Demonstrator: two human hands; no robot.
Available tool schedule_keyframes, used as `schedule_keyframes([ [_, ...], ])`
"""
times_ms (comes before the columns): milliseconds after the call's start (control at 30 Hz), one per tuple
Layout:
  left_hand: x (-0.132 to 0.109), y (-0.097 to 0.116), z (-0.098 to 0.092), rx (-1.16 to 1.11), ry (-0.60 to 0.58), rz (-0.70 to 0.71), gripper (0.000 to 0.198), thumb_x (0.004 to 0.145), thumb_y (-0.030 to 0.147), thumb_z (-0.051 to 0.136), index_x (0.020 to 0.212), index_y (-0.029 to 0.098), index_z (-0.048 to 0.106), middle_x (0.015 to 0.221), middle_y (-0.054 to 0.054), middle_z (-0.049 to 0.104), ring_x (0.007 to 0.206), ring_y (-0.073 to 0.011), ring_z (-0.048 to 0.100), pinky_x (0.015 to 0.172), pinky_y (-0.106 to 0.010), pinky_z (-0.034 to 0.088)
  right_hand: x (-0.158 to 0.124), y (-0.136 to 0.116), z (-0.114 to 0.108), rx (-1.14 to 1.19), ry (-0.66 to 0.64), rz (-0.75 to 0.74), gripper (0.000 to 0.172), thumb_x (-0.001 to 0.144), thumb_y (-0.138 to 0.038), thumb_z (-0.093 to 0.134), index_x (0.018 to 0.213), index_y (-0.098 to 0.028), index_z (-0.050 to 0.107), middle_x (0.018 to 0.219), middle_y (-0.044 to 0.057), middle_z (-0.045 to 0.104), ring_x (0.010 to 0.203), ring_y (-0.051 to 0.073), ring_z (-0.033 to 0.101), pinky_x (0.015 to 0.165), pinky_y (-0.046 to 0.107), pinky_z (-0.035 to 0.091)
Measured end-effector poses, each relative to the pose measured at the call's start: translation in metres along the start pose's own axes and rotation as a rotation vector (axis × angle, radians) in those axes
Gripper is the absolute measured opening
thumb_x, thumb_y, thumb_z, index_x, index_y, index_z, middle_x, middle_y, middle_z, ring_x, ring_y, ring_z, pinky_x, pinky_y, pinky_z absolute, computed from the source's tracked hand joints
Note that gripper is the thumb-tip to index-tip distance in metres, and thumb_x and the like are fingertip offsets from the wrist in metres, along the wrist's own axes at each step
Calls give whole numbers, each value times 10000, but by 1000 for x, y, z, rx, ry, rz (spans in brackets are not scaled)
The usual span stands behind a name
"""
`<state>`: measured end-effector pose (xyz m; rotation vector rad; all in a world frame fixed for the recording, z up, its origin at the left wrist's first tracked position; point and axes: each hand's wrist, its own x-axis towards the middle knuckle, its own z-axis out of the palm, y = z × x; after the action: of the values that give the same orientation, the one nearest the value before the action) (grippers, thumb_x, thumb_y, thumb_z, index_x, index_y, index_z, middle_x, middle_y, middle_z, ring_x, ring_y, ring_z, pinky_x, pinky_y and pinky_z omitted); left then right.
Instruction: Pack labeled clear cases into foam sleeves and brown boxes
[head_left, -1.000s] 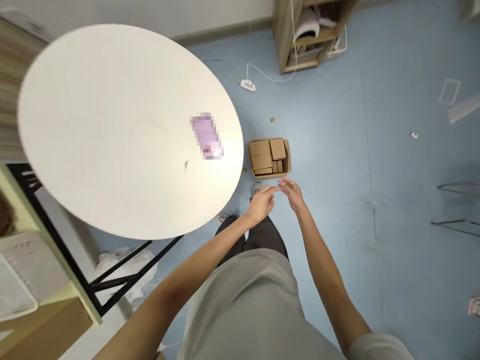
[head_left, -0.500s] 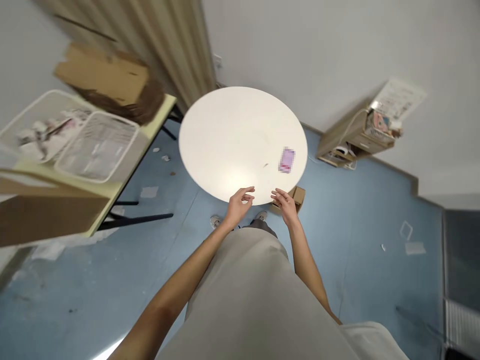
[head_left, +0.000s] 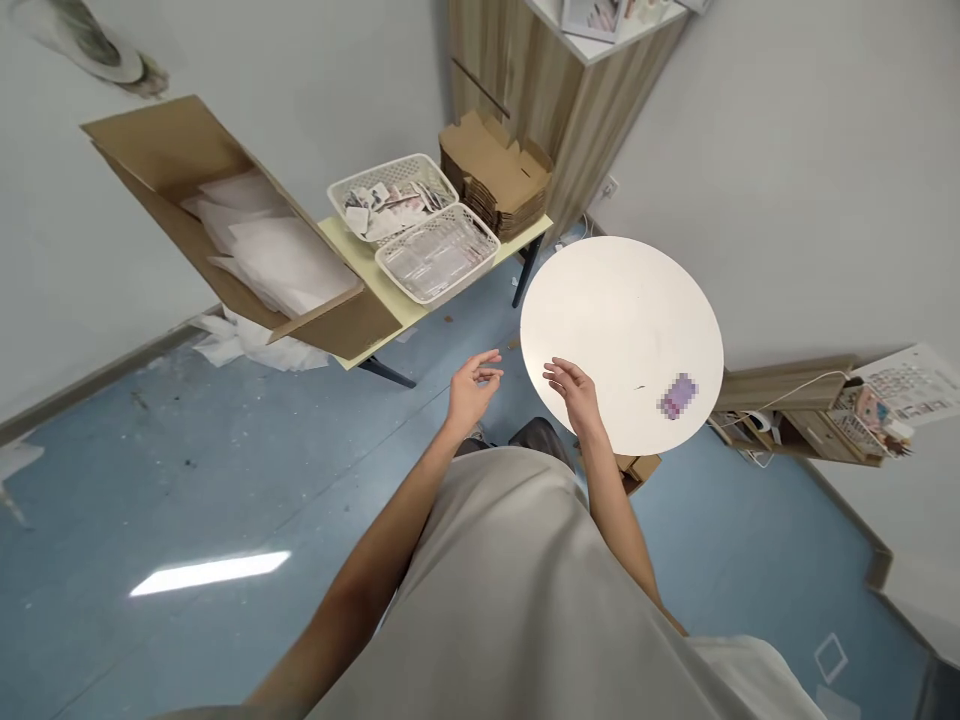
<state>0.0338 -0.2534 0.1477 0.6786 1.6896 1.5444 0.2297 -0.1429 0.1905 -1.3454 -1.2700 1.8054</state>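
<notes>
My left hand (head_left: 471,386) hangs in front of me over the blue floor, fingers loosely curled and apart, holding nothing. My right hand (head_left: 576,390) is raised beside it, over the near edge of the round white table (head_left: 600,310), fingers spread and empty. A small purple blurred object (head_left: 678,395) lies on the table's right part. A small cardboard box (head_left: 637,466) sits on the floor under the table's near edge.
A yellow table (head_left: 352,252) to the left carries two white baskets (head_left: 439,252), a stack of flat cardboard boxes (head_left: 495,180) and a big open carton (head_left: 225,240) with white bags. A wooden cabinet (head_left: 555,90) stands behind. A low wooden shelf (head_left: 795,410) is at right.
The view has swung left, from the floor box and table to the yellow table and baskets. Both hands have stayed in front of me, empty, and have drawn slightly apart.
</notes>
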Motion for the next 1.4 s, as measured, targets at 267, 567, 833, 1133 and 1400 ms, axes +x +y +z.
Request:
schedule_keyframes([
  [267, 38, -1, -35, -78, 101, -9, 458, 857, 214, 718, 1313, 211, 752, 1300, -120, 817, 1011, -228, 837, 930, -376, 659, 50, -17, 73, -179, -184, -83, 525, 890, -629, 818, 1235, -234, 786, 1313, 119, 832, 1145, 267, 795, 1093, 455, 602],
  [567, 112, 19, -66, -105, 185, 44, 463, 929, 410, 800, 1337, 206, 720, 1292, -128, 799, 928, -236, 843, 898, -416, 705, 167, -22, 141, -485, -305, -264, 465, 995, -572, 705, 1283, -215, 778, 1338, 132, 820, 1188, 283, 790, 1079, 455, 636],
  [833, 185, 17, -73, -86, 308, 52, 367, 874, 239, 668, 1229, 207, 753, 1331, -129, 805, 1230, -271, 799, 1169, -511, 629, 271, -31, 223, -1179, -346, -290, 534, 1088, -377, 654, 1551, -112, 616, 1545, 212, 703, 1436, 325, 685, 1210, 427, 534],
  [1133, 231, 7, -79, -3, 375, -103, 337, 905, 321, 721, 1224, 215, 751, 1329, -146, 801, 1192, -297, 807, 1093, -502, 654, 307, -16, 263, -1463, -371, -223, 664, 1061, -419, 715, 1578, -55, 513, 1571, 304, 606, 1474, 388, 617, 1252, 495, 477],
  [1400, 249, -2, -75, -1, 405, -154, 380, 872, 301, 715, 1238, 206, 749, 1343, -148, 787, 1157, -263, 801, 1063, -456, 655, 312, -22, 259, -1521, -463, -309, 710, 1021, -307, 672, 1621, 3, 452, 1543, 351, 609, 1328, 397, 705, 1165, 485, 556],
])
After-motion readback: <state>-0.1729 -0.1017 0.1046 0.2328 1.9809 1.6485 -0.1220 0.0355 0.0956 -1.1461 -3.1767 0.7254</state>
